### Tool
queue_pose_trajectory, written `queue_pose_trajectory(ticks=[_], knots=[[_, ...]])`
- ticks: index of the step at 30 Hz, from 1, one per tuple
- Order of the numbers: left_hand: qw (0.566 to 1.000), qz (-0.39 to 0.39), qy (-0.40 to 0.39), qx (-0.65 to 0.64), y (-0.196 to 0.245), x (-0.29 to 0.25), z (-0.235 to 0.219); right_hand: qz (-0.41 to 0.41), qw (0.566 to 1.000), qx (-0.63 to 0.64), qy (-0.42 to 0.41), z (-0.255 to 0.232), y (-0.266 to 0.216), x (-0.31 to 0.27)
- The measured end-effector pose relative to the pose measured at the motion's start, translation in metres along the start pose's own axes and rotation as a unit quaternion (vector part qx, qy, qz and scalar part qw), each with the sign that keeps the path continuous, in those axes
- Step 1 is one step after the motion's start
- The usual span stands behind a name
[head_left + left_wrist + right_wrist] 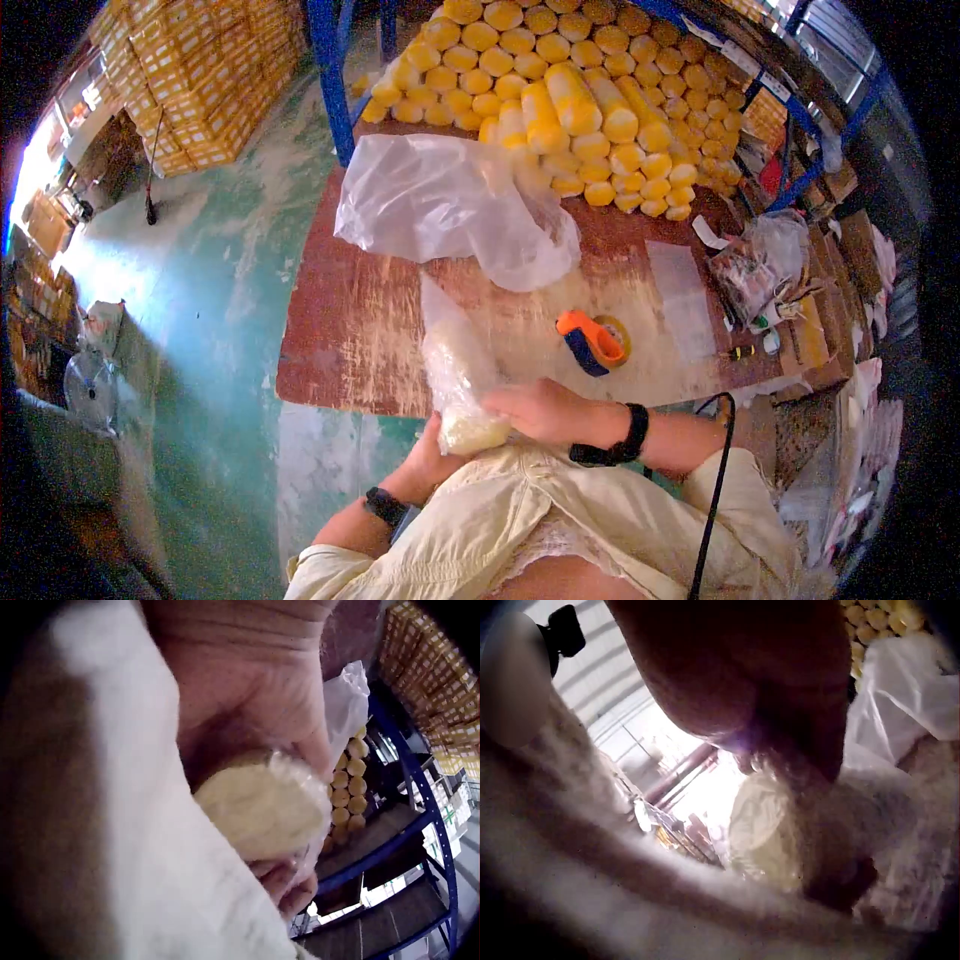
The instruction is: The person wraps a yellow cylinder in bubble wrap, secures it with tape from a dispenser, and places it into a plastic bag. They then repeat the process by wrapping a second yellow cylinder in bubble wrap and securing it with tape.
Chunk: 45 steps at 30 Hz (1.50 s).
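Note:
Against the person's lap, at the table's front edge, a pale cream roll (pixel 474 430) in a clear plastic bag (pixel 455 345) lies between both hands. The bag's loose, narrow end points away over the tabletop. From the left side, my left hand (pixel 436 462) grips the near part of the roll. In the left wrist view, the roll's flat round end (pixel 262 806) shows, with fingertips (pixel 289 889) curled under it. My right hand (pixel 548 410) holds the bag from the right, and its far fingers are hidden. The right wrist view is dark around the wrapped roll (pixel 761 832).
An orange and blue tape dispenser (pixel 592 345) lies on the worn table (pixel 350 340). Behind it are a crumpled plastic sheet (pixel 440 200) and a high stack of yellow-and-white rolls (pixel 575 110). Scraps and cardboard (pixel 770 280) clutter the right side. A blue frame post (pixel 330 80) rises at the back left.

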<state>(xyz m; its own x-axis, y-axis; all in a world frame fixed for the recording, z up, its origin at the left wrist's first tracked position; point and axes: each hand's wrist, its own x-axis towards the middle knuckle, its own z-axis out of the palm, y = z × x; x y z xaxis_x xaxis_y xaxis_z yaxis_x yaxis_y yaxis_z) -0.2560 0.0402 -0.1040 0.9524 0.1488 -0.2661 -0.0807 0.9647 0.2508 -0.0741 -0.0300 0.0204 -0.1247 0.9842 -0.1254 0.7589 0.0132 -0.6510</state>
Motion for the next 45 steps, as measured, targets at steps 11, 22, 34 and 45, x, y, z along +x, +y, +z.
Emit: queue_pose_trajectory(ticks=[11, 22, 34, 45], knots=[[0.813, 0.228, 0.063, 0.532, 0.024, 0.058, -0.012, 0.248, 0.847, 0.376, 0.281, 0.037, 0.089, 0.002], [0.407, 0.3, -0.052, 0.861, 0.127, 0.108, 0.02, 0.252, 0.915, 0.042, 0.311, 0.024, 0.145, -0.073], [0.058, 0.035, -0.181, 0.981, 0.136, 0.159, 0.031, 0.228, 0.962, -0.144, 0.045, 0.033, 0.11, -0.028], [0.183, 0.215, -0.108, 0.953, 0.167, 0.139, 0.022, 0.086, 0.969, -0.179, 0.145, -0.032, 0.109, -0.01]])
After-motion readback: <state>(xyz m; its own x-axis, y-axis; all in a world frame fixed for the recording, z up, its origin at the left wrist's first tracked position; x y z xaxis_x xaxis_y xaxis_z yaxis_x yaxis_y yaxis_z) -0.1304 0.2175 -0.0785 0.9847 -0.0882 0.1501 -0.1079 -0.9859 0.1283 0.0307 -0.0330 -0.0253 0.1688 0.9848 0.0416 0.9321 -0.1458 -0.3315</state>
